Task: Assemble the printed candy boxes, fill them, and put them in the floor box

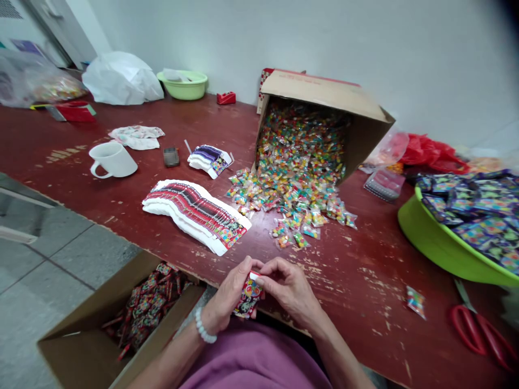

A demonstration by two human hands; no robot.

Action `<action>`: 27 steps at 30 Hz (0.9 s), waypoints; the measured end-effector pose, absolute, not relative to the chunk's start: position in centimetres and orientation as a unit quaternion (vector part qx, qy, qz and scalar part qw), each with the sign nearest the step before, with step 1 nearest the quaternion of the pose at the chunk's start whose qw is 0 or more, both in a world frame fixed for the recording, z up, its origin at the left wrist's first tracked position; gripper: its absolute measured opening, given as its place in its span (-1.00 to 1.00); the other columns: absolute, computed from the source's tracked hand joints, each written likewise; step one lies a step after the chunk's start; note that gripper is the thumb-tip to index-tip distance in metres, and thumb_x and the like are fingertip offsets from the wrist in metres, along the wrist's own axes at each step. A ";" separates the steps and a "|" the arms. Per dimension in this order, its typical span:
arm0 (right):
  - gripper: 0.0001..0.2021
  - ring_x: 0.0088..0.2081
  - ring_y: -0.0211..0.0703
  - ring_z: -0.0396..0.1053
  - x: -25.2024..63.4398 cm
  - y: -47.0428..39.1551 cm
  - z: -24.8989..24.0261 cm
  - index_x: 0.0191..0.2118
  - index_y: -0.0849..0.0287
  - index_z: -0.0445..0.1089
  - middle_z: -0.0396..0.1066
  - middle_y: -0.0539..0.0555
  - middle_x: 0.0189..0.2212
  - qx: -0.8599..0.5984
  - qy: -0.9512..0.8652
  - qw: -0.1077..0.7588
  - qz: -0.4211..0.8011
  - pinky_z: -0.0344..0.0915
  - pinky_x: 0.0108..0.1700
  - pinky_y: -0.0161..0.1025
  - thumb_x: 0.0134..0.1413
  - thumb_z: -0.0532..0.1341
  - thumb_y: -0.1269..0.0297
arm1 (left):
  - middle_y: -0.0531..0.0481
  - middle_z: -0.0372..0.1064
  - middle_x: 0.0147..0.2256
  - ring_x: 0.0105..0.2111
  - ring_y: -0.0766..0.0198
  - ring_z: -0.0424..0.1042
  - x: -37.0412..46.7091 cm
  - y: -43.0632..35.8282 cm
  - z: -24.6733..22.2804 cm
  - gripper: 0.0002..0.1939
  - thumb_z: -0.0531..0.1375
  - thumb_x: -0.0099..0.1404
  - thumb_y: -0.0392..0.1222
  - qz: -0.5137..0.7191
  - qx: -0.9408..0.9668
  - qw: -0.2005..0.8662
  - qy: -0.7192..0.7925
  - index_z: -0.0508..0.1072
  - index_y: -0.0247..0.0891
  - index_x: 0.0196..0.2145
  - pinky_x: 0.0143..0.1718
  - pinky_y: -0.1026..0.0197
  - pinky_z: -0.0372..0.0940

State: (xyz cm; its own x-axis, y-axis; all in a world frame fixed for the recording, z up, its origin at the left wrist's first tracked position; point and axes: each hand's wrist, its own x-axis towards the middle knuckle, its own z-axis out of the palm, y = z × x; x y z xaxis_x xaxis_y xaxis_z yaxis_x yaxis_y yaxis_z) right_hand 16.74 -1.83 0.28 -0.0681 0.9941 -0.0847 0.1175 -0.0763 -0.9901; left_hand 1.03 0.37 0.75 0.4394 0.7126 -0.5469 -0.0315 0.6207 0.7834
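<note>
Both hands meet at the table's front edge around a small printed candy packet, red and black with a white top flap. My left hand grips its side, a pale bead bracelet on the wrist. The fingers of my right hand pinch the white flap at the top. Just beyond lies a fanned row of flat red and black packets. Small clear bags of colourful candy spill from a tipped cardboard box behind it.
Below the table at left, an open carton holds red packets. On the right are a green basin of purple packets, red-handled scissors and one loose candy bag. A white mug and purple packets stand farther back.
</note>
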 end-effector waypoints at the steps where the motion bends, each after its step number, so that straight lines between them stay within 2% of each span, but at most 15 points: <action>1: -0.85 -0.49 -0.28 0.34 16.7 -1.7 0.3 -0.37 0.17 0.44 0.43 -0.02 -0.48 -0.536 -0.528 0.422 0.505 0.26 -0.42 -0.35 0.07 0.33 0.21 | 0.02 0.43 -0.52 -0.69 0.31 0.38 1.1 0.3 0.8 -0.37 -0.05 0.32 0.34 0.243 0.362 0.768 0.469 0.40 -0.22 0.02 -0.73 0.37 0.21; 4: -0.83 -0.49 -0.28 0.33 16.6 -1.6 0.4 -0.37 0.19 0.46 0.44 0.00 -0.48 -0.546 -0.522 0.412 0.510 0.25 -0.44 -0.35 0.08 0.32 0.19 | 0.01 0.44 -0.53 -0.70 0.29 0.37 1.0 0.3 0.7 -0.32 -0.09 0.33 0.35 0.240 0.358 0.781 0.452 0.35 -0.22 0.09 -0.74 0.35 0.21; 9: -0.74 -0.59 -0.29 0.29 16.4 -1.4 0.8 -0.43 0.19 0.37 0.41 -0.03 -0.60 -0.519 -0.413 0.431 0.612 0.24 -0.52 -0.34 0.05 0.34 0.10 | -0.05 0.47 -0.47 -0.67 0.29 0.40 0.6 0.4 0.1 -0.30 -0.10 0.34 0.33 0.241 0.382 0.789 0.416 0.32 -0.25 0.15 -0.70 0.34 0.25; 12: -0.74 -0.59 -0.28 0.33 16.4 -1.3 1.2 -0.44 0.19 0.37 0.50 0.05 -0.46 -0.523 -0.431 0.440 0.590 0.27 -0.52 -0.31 0.07 0.32 0.11 | -0.06 0.47 -0.46 -0.67 0.29 0.40 0.4 0.6 0.4 -0.29 -0.11 0.35 0.33 0.233 0.395 0.792 0.403 0.33 -0.25 0.17 -0.70 0.34 0.26; 15: -0.82 -0.37 -0.17 0.45 16.6 -1.6 1.5 -0.39 0.16 0.45 0.54 0.11 -0.24 -0.497 -0.527 0.447 0.525 0.37 -0.28 -0.21 0.17 0.25 0.20 | -0.03 0.45 -0.50 -0.69 0.30 0.37 0.3 0.6 1.0 -0.33 -0.07 0.36 0.29 0.227 0.390 0.793 0.410 0.34 -0.25 0.17 -0.70 0.33 0.24; 17: -0.84 -0.21 -0.12 0.45 16.5 -2.1 1.4 -0.35 0.12 0.48 0.51 0.09 -0.22 -0.481 -0.593 0.440 0.473 0.35 -0.13 -0.18 0.23 0.20 0.24 | -0.04 0.48 -0.45 -0.64 0.29 0.39 0.2 0.6 1.0 -0.40 -0.02 0.37 0.22 0.237 0.376 0.794 0.413 0.37 -0.24 0.14 -0.67 0.33 0.25; 20: -0.90 -0.11 -0.08 0.41 15.8 -3.1 0.5 -0.20 0.08 0.44 0.44 0.10 -0.18 -0.488 -0.646 0.435 0.394 0.34 -0.08 -0.17 0.16 0.27 0.25 | -0.09 0.52 -0.22 -0.35 0.18 0.50 0.1 0.6 0.0 -0.58 0.08 0.36 0.05 0.297 0.362 0.785 0.406 0.47 -0.24 0.02 -0.40 0.26 0.39; 23: -0.49 0.00 0.05 0.33 14.8 -3.7 -0.6 0.02 0.04 0.29 0.35 0.16 -0.01 -0.511 -0.693 0.409 0.302 0.29 0.01 -0.05 -0.07 0.42 0.24 | -0.09 0.50 -0.07 -0.07 0.07 0.45 0.1 0.7 -1.1 -0.69 0.13 0.32 -0.05 0.338 0.355 0.777 0.395 0.52 -0.24 -0.09 -0.05 0.15 0.35; 27: -0.11 0.10 0.17 0.23 14.4 -3.5 -0.7 0.21 0.03 0.09 0.23 0.23 0.12 -0.527 -0.727 0.366 0.244 0.22 0.10 0.05 -0.25 0.50 0.11 | -0.05 0.45 0.03 0.10 0.04 0.33 0.0 0.7 -1.5 -0.68 0.19 0.28 -0.03 0.387 0.323 0.747 0.433 0.51 -0.20 -0.07 0.13 0.11 0.22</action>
